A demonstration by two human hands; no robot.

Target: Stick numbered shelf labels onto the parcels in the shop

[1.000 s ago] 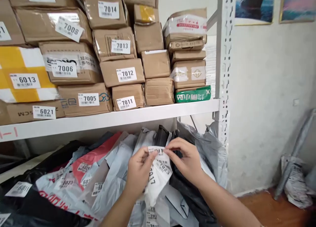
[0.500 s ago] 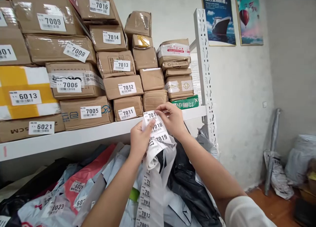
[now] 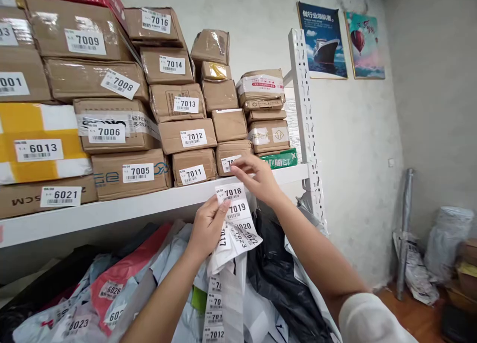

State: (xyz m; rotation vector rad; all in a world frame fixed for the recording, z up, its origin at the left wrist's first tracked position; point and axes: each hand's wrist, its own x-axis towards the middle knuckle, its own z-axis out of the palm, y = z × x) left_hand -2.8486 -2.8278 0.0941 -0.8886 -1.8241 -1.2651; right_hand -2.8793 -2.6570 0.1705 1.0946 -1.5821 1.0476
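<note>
My left hand (image 3: 209, 223) is closed on a strip of white numbered labels (image 3: 238, 209), its thumb lying over the one marked 7018. Below the hand the strip folds over itself and hangs down. A single white label (image 3: 226, 165) lies against the front of a small cardboard box (image 3: 234, 149) at the bottom of its stack. My right hand (image 3: 259, 179) has its fingertips on that label's right end and covers most of its number. Just left of it stands the box labelled 7011 (image 3: 194, 165).
Stacked cardboard boxes, many with number labels, fill the white shelf (image 3: 149, 199). A green package (image 3: 281, 159) lies beyond my right hand. Beneath the shelf are bagged parcels, including a black one (image 3: 276, 268). A perforated white post (image 3: 303, 109) stands at the right end.
My right hand has taken the top label off the strip and carried it to the small box's front. My left hand and the strip are slightly lower; 7018 is now at the top.
</note>
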